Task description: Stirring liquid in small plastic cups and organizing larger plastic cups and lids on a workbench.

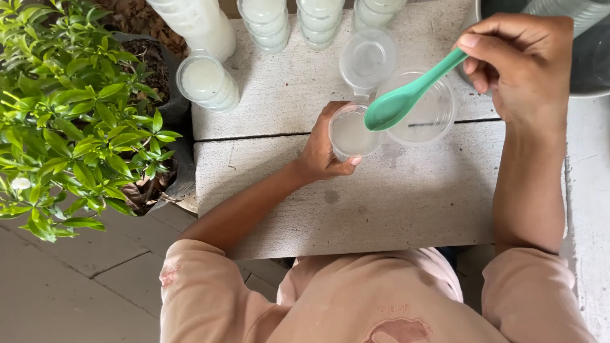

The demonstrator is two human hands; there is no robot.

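Leftmost, a leafy green potted shrub (70,114) crowds the edge of a weathered whitewashed wooden table (406,203), and beside it a stack of lidded clear plastic cups of milky white liquid (207,81) lies tilted; more such stacks (298,19) line the table's far edge. Near the middle, the left hand (321,152) wraps its fingers around a small clear plastic cup of cloudy liquid (353,132), which rests on the table. Just behind it lies a loose clear round lid (367,58), and touching its right side stands a wider clear plastic tub (427,114). The right hand (521,63) pinches the handle of a mint-green plastic spoon (406,95), bowl poised over the cup's rim.
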